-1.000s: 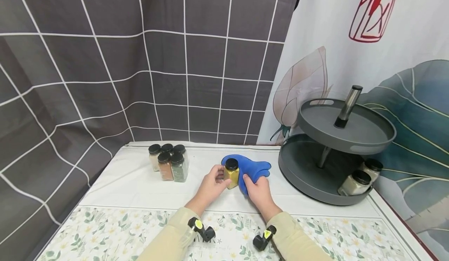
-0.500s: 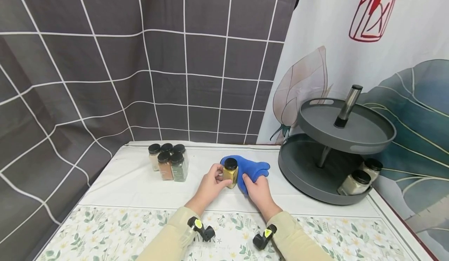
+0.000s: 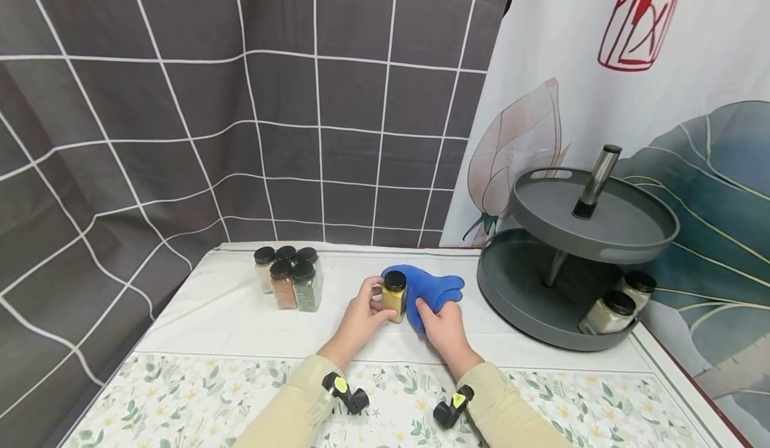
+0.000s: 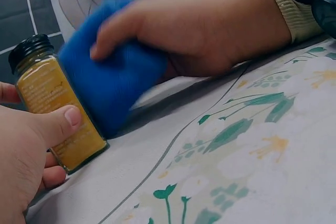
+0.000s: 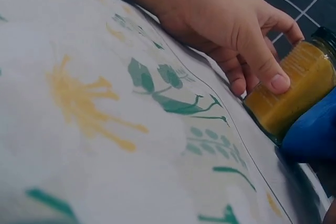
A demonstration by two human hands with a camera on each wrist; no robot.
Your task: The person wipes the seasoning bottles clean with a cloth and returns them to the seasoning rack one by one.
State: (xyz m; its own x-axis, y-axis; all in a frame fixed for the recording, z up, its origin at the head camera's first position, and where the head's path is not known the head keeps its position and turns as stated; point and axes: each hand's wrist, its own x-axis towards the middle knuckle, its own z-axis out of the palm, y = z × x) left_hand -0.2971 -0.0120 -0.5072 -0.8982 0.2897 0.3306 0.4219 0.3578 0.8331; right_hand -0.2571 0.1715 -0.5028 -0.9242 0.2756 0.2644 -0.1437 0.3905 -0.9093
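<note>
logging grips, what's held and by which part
Left hand: black-lidded, yellow-filled glass jar, by its body. Right hand: rumpled blue cloth, by its near side.

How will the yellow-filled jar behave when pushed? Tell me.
The yellow-filled jar looks like glass, clear and shiny, so it may be slippery and breakable. Its flat sides should make rolling unlikely. Taller than wide, it could tip if pushed near its black lid.

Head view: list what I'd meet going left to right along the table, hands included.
Cluster of five jars, left hand, yellow jar, right hand, two-tier stand.
</note>
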